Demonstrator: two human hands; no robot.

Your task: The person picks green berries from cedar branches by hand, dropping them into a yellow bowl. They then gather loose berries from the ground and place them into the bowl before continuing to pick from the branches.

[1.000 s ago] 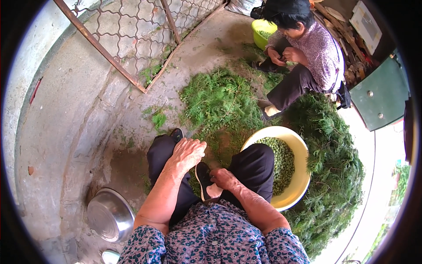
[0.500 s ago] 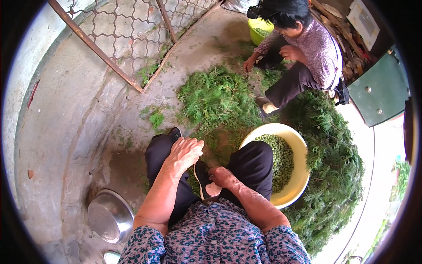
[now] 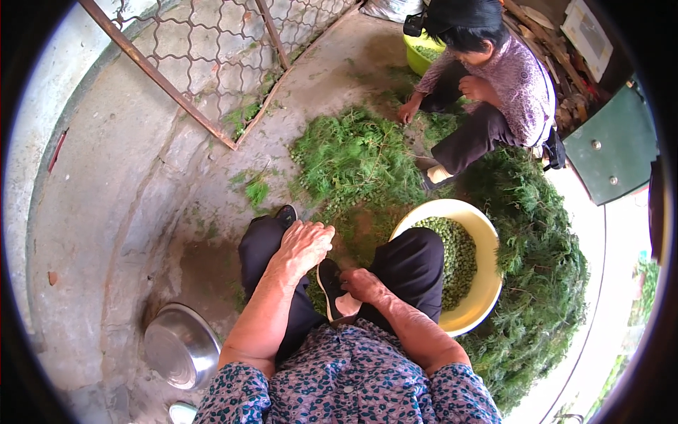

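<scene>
My left hand (image 3: 305,244) is over my left knee, back upward. Its fingers are curled together, and what they may hold is hidden. Lower and to the right, my right hand (image 3: 360,283) is closed beside my dark shoe (image 3: 328,281); I cannot make out anything inside it. Just right of my right knee stands a yellow basin (image 3: 487,244) with many small round green cones or seed pods (image 3: 459,261) in it. Beyond my feet lies a heap of feathery green conifer sprigs (image 3: 360,152), with small green pieces scattered at its near edge.
A person (image 3: 519,92) crouches across the heap, one hand (image 3: 409,110) at its edge. Behind them is a lime-green basin (image 3: 417,60). Piled branches (image 3: 544,283) lie on the right. A metal basin (image 3: 182,346) tilts at lower left; a rusty lattice gate (image 3: 212,53) leans at the wall.
The whole view has shifted slightly, so things sit a little further right. My hands keep nearly the same pose, and the basin and heap are unchanged.
</scene>
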